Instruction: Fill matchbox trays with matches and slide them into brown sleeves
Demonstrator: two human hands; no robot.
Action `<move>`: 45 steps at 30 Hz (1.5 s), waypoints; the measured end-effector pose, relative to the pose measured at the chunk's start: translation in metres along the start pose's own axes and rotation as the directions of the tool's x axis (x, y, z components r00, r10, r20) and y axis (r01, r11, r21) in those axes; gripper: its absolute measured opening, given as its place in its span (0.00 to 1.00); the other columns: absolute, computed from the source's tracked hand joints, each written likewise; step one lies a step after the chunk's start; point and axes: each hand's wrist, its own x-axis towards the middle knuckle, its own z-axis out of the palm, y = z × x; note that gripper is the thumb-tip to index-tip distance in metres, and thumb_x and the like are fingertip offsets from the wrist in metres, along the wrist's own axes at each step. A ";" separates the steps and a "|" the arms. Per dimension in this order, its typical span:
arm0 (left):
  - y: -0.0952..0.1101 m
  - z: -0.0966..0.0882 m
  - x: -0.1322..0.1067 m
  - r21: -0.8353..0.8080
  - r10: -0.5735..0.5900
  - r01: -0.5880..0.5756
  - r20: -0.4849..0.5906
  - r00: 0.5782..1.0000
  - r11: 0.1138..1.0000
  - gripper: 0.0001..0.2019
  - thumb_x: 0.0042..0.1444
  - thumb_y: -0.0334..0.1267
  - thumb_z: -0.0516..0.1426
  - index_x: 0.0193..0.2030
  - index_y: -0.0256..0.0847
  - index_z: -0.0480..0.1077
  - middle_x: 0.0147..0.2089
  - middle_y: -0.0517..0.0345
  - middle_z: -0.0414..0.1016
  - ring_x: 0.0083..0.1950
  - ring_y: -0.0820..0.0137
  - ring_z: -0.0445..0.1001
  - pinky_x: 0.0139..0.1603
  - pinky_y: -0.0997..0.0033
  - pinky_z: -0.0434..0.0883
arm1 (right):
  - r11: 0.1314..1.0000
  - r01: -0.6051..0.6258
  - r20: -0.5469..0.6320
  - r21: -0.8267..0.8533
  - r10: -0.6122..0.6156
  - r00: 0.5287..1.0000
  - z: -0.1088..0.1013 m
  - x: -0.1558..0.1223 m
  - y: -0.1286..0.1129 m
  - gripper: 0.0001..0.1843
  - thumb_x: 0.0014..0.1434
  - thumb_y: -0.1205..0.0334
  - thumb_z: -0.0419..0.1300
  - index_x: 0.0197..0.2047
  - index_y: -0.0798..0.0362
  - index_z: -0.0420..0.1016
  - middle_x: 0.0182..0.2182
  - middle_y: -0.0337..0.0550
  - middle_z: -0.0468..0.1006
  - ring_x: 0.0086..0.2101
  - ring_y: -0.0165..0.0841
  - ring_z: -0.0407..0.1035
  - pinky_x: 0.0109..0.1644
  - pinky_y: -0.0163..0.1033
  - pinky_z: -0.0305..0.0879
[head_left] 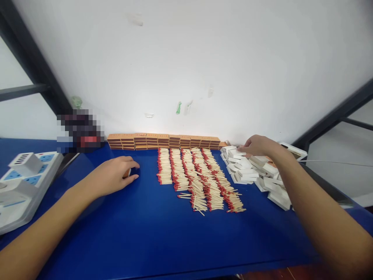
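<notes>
On the left side of the blue table, my left hand (118, 175) curls around an orange matchbox (127, 173), mostly hidden by the palm and fingers. At the right, my right hand (256, 146) reaches over a loose heap of white matchbox trays (243, 173); its thumb and fingers close on a tray (232, 149) at the heap's far left edge. Between the hands lie several long rows of red-tipped matches (198, 175), a few of them stray at the near end.
Orange matchboxes (163, 140) stand stacked in a long row against the white wall (186, 70). A white power strip (37, 182) with plugs sits at the left. A white device with a cable (294, 151) lies behind the trays. Dark metal bars (32, 46) slant at both sides.
</notes>
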 end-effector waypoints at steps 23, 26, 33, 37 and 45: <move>0.042 -0.020 -0.008 -0.119 0.151 -0.157 -0.059 0.987 0.980 0.28 0.62 0.65 0.63 0.57 0.46 0.82 0.55 0.49 0.84 0.54 0.54 0.81 0.58 0.55 0.77 | 0.626 0.702 -0.212 0.340 -0.676 0.706 0.086 -0.201 -0.170 0.06 0.65 0.65 0.64 0.34 0.47 0.77 0.33 0.40 0.85 0.31 0.35 0.75 0.34 0.41 0.64; 0.078 -0.011 -0.016 -0.203 0.242 -0.239 -0.012 0.970 0.950 0.28 0.55 0.66 0.69 0.52 0.47 0.83 0.48 0.52 0.83 0.49 0.57 0.80 0.48 0.60 0.76 | 0.612 0.732 -0.201 0.300 -0.709 0.676 0.096 -0.207 -0.185 0.06 0.66 0.61 0.67 0.36 0.48 0.77 0.33 0.40 0.84 0.31 0.35 0.74 0.35 0.41 0.61; 0.096 0.015 -0.019 -0.220 0.311 -0.290 0.068 0.948 0.931 0.25 0.54 0.57 0.72 0.51 0.44 0.80 0.45 0.54 0.80 0.44 0.59 0.79 0.40 0.60 0.72 | 0.560 0.761 -0.340 0.328 -0.682 0.648 0.079 -0.155 -0.158 0.05 0.71 0.59 0.65 0.42 0.48 0.80 0.36 0.41 0.81 0.34 0.34 0.72 0.39 0.40 0.63; 0.097 0.021 -0.019 -0.289 0.351 -0.330 0.023 0.936 0.898 0.17 0.60 0.51 0.69 0.50 0.44 0.80 0.47 0.54 0.80 0.47 0.60 0.79 0.46 0.60 0.74 | 0.528 0.800 -0.339 0.286 -0.725 0.599 0.092 -0.140 -0.146 0.07 0.71 0.55 0.68 0.44 0.49 0.81 0.39 0.43 0.79 0.38 0.36 0.73 0.42 0.41 0.65; 0.087 0.018 -0.014 -0.263 0.327 -0.314 0.005 0.945 0.912 0.13 0.63 0.51 0.67 0.45 0.44 0.79 0.46 0.54 0.80 0.48 0.60 0.79 0.47 0.60 0.73 | 0.500 0.815 -0.289 0.292 -0.766 0.574 0.087 -0.150 -0.143 0.06 0.72 0.57 0.67 0.43 0.49 0.82 0.38 0.43 0.77 0.38 0.36 0.72 0.42 0.41 0.66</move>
